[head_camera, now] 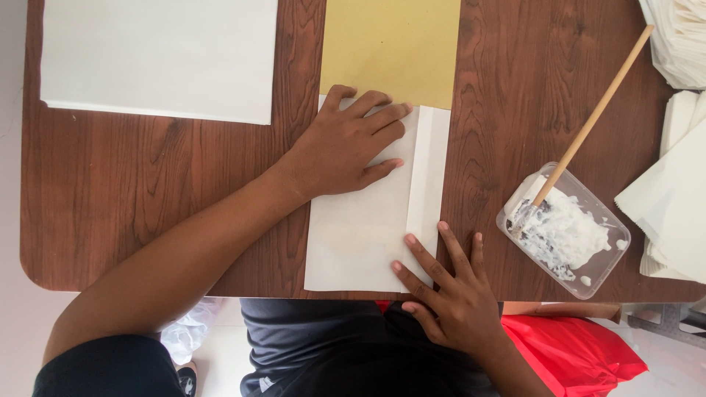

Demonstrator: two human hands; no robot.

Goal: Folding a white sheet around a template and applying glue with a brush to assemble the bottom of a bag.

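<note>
Head view, looking down on a dark wood-grain table (147, 184). White folded sheet (360, 235) lies at the near edge of the table, about midway along it, with a narrow flap (428, 169) turned over along its right side. Its far end overlaps a yellow-brown sheet (390, 48) that runs to the far edge. Left hand (346, 143) lies flat, palm down, fingers spread and extended, pressing the upper part of the white sheet; it grips nothing. Right hand (448, 294) also flat and open, fingertips on the sheet's near right corner, beside the flap's lower end; nothing held. Clear plastic tray (562, 231) with white paste sits toward the near right corner, a wooden-handled brush (596, 110) resting in it. White board (158, 55) at the far left corner. Stacked white papers (676, 184) along the right edge.
</note>
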